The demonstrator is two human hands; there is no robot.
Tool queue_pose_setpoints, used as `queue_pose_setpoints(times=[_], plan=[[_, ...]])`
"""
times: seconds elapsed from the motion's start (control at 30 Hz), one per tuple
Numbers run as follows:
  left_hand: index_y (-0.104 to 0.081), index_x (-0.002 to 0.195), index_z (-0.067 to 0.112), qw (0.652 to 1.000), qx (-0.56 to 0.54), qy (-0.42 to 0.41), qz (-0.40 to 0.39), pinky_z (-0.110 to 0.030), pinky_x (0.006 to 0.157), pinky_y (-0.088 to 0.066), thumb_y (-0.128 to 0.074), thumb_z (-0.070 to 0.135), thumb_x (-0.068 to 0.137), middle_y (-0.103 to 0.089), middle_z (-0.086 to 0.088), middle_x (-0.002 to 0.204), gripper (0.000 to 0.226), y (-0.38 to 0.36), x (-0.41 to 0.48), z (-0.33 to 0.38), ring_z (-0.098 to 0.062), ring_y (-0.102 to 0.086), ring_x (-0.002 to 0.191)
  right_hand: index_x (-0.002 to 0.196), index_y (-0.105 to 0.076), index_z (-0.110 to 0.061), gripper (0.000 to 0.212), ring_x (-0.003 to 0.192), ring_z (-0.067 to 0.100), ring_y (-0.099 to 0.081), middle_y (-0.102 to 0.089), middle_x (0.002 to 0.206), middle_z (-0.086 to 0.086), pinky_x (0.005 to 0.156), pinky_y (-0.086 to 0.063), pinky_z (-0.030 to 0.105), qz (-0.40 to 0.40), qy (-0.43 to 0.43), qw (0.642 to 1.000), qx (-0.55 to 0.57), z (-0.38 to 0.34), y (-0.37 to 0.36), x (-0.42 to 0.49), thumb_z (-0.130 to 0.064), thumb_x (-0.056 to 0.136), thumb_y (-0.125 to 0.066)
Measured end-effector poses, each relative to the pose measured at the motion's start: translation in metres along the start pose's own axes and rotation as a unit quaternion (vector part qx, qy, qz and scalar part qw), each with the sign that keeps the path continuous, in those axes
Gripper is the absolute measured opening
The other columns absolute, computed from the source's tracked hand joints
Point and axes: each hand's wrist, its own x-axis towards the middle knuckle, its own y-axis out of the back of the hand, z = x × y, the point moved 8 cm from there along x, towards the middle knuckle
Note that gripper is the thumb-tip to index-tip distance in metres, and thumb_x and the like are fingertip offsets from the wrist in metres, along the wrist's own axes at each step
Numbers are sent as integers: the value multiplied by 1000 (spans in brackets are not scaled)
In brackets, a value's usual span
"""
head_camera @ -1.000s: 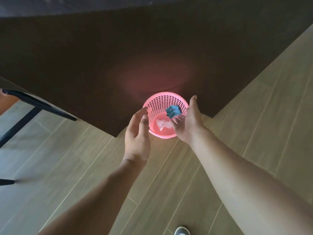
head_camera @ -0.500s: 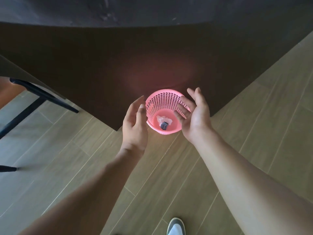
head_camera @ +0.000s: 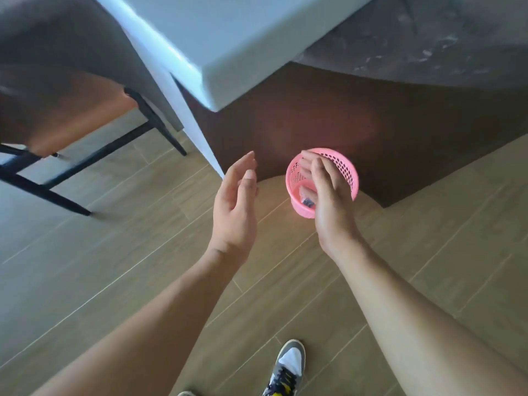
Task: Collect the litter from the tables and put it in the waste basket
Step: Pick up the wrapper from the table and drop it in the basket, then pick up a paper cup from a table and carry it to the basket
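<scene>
Wood-plank floor (head_camera: 120, 281), white table (head_camera: 228, 47) corner above | I see pink waste basket (head_camera: 297, 181) standing by dark panel, litter (head_camera: 308, 200) inside | right hand (head_camera: 331, 201) over it, fingers spread, empty | left hand (head_camera: 234, 212) beside, open, empty

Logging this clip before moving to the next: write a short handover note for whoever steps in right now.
Left hand: open, empty, held over the floor left of the basket.
Right hand: open, empty, over the basket, covering part of its mouth.
Basket: pink, upright on the floor by the dark counter. Some litter lies at its bottom, mostly hidden by the hand.
Done: at least that litter is binned.
Left: the white table shows no litter on the visible part; check the tables out of view.
</scene>
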Motion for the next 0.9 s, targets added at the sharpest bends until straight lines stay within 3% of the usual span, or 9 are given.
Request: queue_pose_setpoints(times=[0.07,0.23,0.43,0.6,0.73,0.9], plan=[[-59,137,38,1000,-2,2,25,-20,104,-52,-43,36,112,-63,13,145,30,33,-22,5,1,-59,133,129,-67,-42,49,129,-2,-60,-69,133,-19,109,-50,33,-30,12,999,-13,-9,-24,-22,-66,94,-44],[-61,132,39,993,-22,3,116,-27,107,-53,-44,41,104,-66,12,140,33,124,-80,20,-5,-61,133,126,-65,-43,41,130,6,-62,-70,132,-13,114,-48,50,-89,32,995,-30,-29,-88,-79,-63,97,-44],[-62,135,37,975,-47,-22,218,-35,110,-53,-47,47,103,-66,10,142,36,257,-163,61,-9,-60,136,137,-63,-27,58,131,9,-61,-70,132,-9,113,-49,50,-179,58,981,-48,-69,-185,-171,-64,98,-44],[-63,136,37,955,-46,-55,287,-45,114,-49,-47,51,100,-65,8,145,42,375,-259,102,-11,-58,139,141,-61,-27,67,133,6,-58,-67,134,-17,112,-50,45,-271,113,954,-65,-117,-286,-279,-75,98,-42],[-62,137,35,933,-47,-63,350,-49,118,-47,-47,52,98,-64,6,146,46,472,-356,135,-10,-58,139,140,-62,-24,53,130,8,-61,-68,133,-14,110,-51,50,-316,138,937,-62,-151,-362,-383,-59,104,-43],[-61,141,29,904,-39,-77,419,-45,117,-48,-46,52,96,-64,2,147,53,585,-493,185,-10,-59,138,139,-62,-18,58,128,9,-62,-69,132,-6,111,-51,48,-378,157,911,-42,-198,-441,-534,-58,101,-42]])
